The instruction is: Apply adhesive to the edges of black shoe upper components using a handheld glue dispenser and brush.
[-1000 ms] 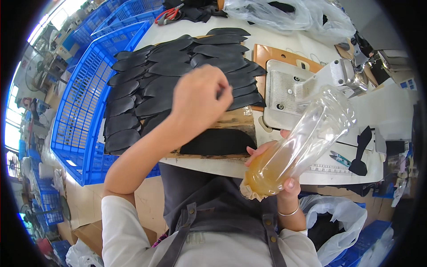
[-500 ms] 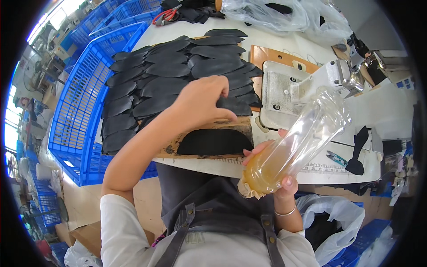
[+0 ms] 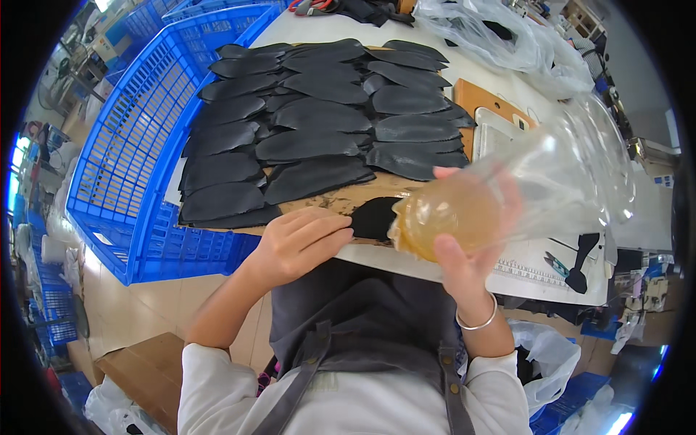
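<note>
My right hand (image 3: 471,272) is wrapped around a clear plastic bottle (image 3: 558,174) with amber, glue-like residue at its lower end. The bottle is tipped, its ragged, crusted end against or just over the right part of a black half-oval piece (image 3: 372,217). That piece lies near the front edge of a brown board (image 3: 326,196). My left hand (image 3: 304,239) is closed, its fingertips pinching the left end of the same piece. Behind it, rows of overlapping black leather-like pieces (image 3: 319,116) cover most of the board. The bottle hides part of the half-oval piece.
Left of the board stands a blue plastic basket (image 3: 138,159). To the right lie a machine's pale metal plate (image 3: 494,134), small snips (image 3: 557,264), a black strip (image 3: 580,254) and a ruler (image 3: 529,272). Clear plastic bags (image 3: 507,43) sit at the back.
My left hand has come down from above the rows to the left end of the half-oval piece. My right hand has tilted the bottle lower and brought its crusted end to that piece.
</note>
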`<state>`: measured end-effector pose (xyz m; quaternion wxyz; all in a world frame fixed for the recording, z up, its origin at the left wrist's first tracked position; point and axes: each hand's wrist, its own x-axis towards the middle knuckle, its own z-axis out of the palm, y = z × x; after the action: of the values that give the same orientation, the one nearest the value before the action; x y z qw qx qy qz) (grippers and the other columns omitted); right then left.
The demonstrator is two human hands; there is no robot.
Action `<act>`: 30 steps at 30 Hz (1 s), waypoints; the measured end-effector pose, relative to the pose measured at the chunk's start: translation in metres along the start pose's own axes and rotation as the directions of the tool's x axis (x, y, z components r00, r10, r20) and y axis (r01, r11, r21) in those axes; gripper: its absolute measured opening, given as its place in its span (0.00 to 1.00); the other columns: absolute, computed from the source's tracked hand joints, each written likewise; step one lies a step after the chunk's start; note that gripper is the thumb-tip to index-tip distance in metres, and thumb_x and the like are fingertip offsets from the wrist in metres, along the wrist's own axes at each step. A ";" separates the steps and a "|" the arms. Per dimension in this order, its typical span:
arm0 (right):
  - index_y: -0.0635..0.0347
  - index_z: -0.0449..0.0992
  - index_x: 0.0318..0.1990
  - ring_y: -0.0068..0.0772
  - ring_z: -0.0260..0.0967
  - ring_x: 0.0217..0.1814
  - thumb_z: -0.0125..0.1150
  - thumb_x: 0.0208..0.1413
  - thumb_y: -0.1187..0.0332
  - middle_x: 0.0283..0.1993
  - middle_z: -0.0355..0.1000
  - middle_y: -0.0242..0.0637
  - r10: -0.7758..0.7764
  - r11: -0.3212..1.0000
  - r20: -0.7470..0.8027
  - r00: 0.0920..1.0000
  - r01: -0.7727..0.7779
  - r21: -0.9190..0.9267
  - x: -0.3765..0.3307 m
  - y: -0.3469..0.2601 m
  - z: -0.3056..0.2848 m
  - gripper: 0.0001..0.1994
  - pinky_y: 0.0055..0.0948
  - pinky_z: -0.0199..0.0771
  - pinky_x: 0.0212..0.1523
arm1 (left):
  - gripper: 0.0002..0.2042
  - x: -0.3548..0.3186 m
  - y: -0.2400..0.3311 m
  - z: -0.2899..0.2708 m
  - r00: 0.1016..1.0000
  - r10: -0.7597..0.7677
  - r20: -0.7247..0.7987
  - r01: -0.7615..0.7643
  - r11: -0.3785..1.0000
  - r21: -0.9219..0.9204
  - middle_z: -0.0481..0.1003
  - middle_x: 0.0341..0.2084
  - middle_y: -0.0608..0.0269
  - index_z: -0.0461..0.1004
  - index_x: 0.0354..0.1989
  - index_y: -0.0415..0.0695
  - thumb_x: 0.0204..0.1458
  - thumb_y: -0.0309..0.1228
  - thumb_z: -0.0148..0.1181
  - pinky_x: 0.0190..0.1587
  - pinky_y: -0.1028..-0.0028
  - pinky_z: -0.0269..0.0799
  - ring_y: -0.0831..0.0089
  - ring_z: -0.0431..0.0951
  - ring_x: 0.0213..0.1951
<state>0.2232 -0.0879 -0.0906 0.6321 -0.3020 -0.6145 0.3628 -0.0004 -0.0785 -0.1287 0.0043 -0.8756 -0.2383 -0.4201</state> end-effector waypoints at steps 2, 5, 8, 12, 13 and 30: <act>0.66 0.45 0.61 0.40 0.62 0.56 0.68 0.39 0.70 0.52 0.62 0.48 -0.029 0.996 0.033 0.999 0.031 -0.078 0.001 0.010 0.014 0.44 0.33 0.65 0.53 | 0.10 -0.005 -0.003 0.000 0.999 0.039 -0.013 -0.039 0.999 -0.007 0.73 0.31 0.55 0.74 0.30 0.35 0.35 0.23 0.60 0.36 0.70 0.77 0.63 0.77 0.34; 0.63 0.44 0.61 0.39 0.62 0.54 0.67 0.41 0.69 0.53 0.61 0.51 -0.071 0.962 0.154 0.986 0.108 -0.250 0.003 0.013 0.027 0.43 0.33 0.66 0.51 | 0.11 -0.014 -0.005 0.000 0.997 0.044 -0.057 -0.046 0.999 -0.019 0.73 0.31 0.56 0.74 0.29 0.35 0.33 0.23 0.60 0.36 0.70 0.77 0.63 0.77 0.34; 0.62 0.42 0.62 0.41 0.63 0.54 0.65 0.42 0.68 0.53 0.61 0.54 -0.154 0.912 0.355 0.922 0.271 -0.307 0.010 0.017 0.034 0.43 0.35 0.67 0.50 | 0.10 -0.017 -0.005 0.004 0.992 0.054 -0.113 -0.056 0.998 -0.011 0.72 0.30 0.56 0.74 0.27 0.35 0.31 0.22 0.59 0.36 0.71 0.77 0.64 0.77 0.34; 0.67 0.42 0.62 0.45 0.62 0.57 0.66 0.42 0.70 0.52 0.61 0.52 -0.048 0.890 0.382 0.923 0.213 -0.403 -0.001 0.023 0.034 0.43 0.38 0.67 0.52 | 0.10 -0.015 -0.005 0.000 0.998 0.038 -0.055 -0.036 0.999 0.037 0.71 0.28 0.58 0.73 0.26 0.36 0.30 0.23 0.58 0.36 0.73 0.77 0.66 0.77 0.34; 0.67 0.42 0.62 0.45 0.62 0.57 0.66 0.42 0.70 0.52 0.61 0.52 -0.042 0.888 0.381 0.924 0.209 -0.409 -0.001 0.023 0.034 0.43 0.38 0.67 0.52 | 0.10 -0.015 -0.004 0.000 0.998 0.037 -0.057 -0.035 0.999 0.029 0.71 0.28 0.58 0.73 0.26 0.36 0.30 0.23 0.58 0.36 0.73 0.77 0.66 0.77 0.34; 0.61 0.37 0.63 0.41 0.64 0.51 0.59 0.49 0.58 0.54 0.60 0.56 -0.241 0.859 -0.153 0.958 0.138 -0.493 -0.019 -0.022 -0.002 0.42 0.37 0.69 0.48 | 0.11 -0.022 -0.010 0.008 0.992 0.068 -0.107 -0.065 0.998 0.026 0.74 0.26 0.57 0.74 0.30 0.36 0.34 0.23 0.61 0.31 0.72 0.77 0.64 0.78 0.32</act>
<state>0.2279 -0.1155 -0.0833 0.6319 -0.4225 -0.6416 0.1022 -0.0101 -0.0771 -0.1520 0.0408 -0.8590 -0.2130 -0.4638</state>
